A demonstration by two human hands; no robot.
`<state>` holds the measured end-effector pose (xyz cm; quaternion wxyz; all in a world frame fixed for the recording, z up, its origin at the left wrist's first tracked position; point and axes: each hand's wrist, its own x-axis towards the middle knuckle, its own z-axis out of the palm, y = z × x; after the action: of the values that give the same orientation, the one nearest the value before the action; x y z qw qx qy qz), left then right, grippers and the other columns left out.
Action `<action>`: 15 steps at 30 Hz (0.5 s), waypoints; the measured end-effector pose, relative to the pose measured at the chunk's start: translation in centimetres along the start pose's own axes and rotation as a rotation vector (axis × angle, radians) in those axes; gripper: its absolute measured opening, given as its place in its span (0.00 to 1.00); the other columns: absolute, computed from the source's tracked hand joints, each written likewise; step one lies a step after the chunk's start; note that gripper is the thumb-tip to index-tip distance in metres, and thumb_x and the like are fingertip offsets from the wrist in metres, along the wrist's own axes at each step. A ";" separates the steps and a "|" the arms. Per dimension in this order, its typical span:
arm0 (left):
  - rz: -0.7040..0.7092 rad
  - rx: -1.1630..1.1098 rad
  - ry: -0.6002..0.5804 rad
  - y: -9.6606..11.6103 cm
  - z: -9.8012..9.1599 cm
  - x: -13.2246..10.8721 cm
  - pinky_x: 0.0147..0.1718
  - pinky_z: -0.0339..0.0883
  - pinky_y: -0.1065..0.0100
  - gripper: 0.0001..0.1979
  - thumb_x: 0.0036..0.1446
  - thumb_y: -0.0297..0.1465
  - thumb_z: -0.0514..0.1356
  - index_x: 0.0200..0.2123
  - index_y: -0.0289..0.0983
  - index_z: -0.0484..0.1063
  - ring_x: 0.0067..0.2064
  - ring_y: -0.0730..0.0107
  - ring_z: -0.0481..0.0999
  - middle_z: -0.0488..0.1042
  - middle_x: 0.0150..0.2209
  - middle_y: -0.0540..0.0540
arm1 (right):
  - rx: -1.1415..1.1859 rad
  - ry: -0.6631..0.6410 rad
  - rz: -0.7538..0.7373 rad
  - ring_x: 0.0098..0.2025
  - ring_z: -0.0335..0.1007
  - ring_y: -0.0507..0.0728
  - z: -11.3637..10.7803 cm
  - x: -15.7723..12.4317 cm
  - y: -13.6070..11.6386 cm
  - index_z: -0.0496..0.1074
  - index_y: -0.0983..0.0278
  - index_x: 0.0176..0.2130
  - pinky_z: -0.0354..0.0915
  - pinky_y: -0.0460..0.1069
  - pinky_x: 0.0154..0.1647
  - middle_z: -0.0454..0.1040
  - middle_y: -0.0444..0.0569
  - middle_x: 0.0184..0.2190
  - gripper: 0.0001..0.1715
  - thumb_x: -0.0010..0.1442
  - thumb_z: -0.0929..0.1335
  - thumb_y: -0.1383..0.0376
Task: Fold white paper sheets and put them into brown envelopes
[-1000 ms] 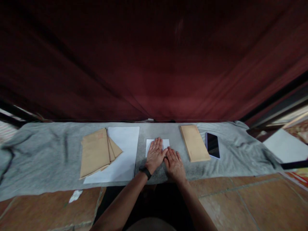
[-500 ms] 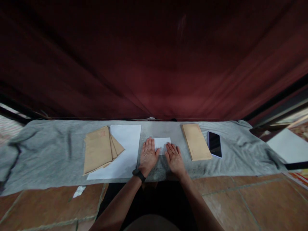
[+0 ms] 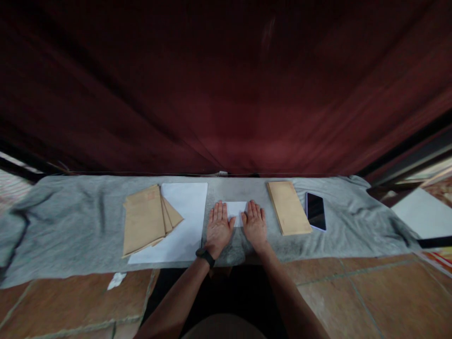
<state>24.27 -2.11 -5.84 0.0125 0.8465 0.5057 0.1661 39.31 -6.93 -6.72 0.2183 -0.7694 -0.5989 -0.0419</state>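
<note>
A: Where is the small white paper (image 3: 236,212)?
B: Flat on a grey, cloth-covered desk (image 3: 77,226), between a person's two hands, which cover its ends.

A: And the grip?
B: Spread on both sides. The left hand (image 3: 218,229), a dark band (image 3: 205,257) at its wrist, lies palm down at the paper's left end, fingers straight, thumb angled inward. The right hand (image 3: 255,227) mirrors it at the other end.

A: What surrounds them?
B: At left, fanned brown envelopes (image 3: 143,219) partly overlap larger white sheets (image 3: 190,230). At right, a neat stack of brown envelopes (image 3: 289,208) lies just beside a dark-screened phone (image 3: 316,211).

A: The setting?
B: A deep red curtain (image 3: 233,122) hangs behind the desk; a white scrap (image 3: 116,280) lies on the tiled floor (image 3: 335,296).
</note>
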 end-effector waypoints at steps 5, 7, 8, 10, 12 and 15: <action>-0.003 0.007 -0.007 0.1 -0.3 0.0 0.68 0.49 0.49 0.35 0.69 0.43 0.46 0.70 0.24 0.52 0.72 0.52 0.51 0.55 0.70 0.30 | 0.026 0.031 0.099 0.66 0.59 0.67 -0.9 -0.3 0.2 0.62 0.71 0.66 0.52 0.63 0.66 0.64 0.63 0.65 0.30 0.71 0.58 0.60; -0.002 0.012 -0.014 0.2 -0.4 0.0 0.69 0.49 0.49 0.35 0.70 0.43 0.45 0.69 0.23 0.52 0.73 0.52 0.51 0.54 0.70 0.31 | 0.041 0.047 0.154 0.61 0.65 0.67 -1.4 -0.4 0.2 0.67 0.68 0.62 0.58 0.61 0.61 0.70 0.62 0.61 0.26 0.70 0.59 0.61; 0.000 0.014 -0.015 0.2 -0.5 0.0 0.69 0.49 0.49 0.34 0.70 0.43 0.45 0.69 0.23 0.52 0.73 0.52 0.50 0.54 0.70 0.31 | 0.044 0.046 0.178 0.58 0.68 0.67 -1.7 -0.4 0.1 0.70 0.66 0.60 0.61 0.60 0.58 0.73 0.62 0.57 0.25 0.69 0.60 0.62; 0.001 0.017 -0.015 0.2 -0.5 0.0 0.69 0.48 0.50 0.34 0.70 0.43 0.44 0.69 0.23 0.52 0.73 0.52 0.50 0.54 0.71 0.31 | 0.055 0.019 0.213 0.51 0.72 0.66 -2.3 -0.4 -0.1 0.73 0.66 0.56 0.64 0.58 0.52 0.76 0.61 0.49 0.22 0.67 0.61 0.63; 0.004 0.017 -0.013 0.1 -0.5 0.0 0.69 0.48 0.50 0.34 0.70 0.43 0.44 0.69 0.23 0.53 0.73 0.52 0.50 0.54 0.70 0.31 | 0.092 -0.035 0.254 0.45 0.75 0.64 -2.7 -0.2 -0.3 0.75 0.66 0.52 0.66 0.55 0.47 0.78 0.61 0.43 0.21 0.67 0.61 0.63; 0.006 0.017 -0.016 0.1 -0.4 0.0 0.69 0.48 0.50 0.35 0.71 0.44 0.44 0.69 0.23 0.53 0.73 0.51 0.50 0.55 0.70 0.30 | 0.251 -0.095 0.365 0.40 0.77 0.62 -3.1 0.4 -0.5 0.75 0.67 0.50 0.67 0.53 0.42 0.79 0.60 0.40 0.19 0.66 0.61 0.63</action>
<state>24.24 -2.19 -5.46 0.0088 0.8493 0.5045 0.1552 39.59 -7.63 -3.67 0.2878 -0.8329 -0.4599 0.1093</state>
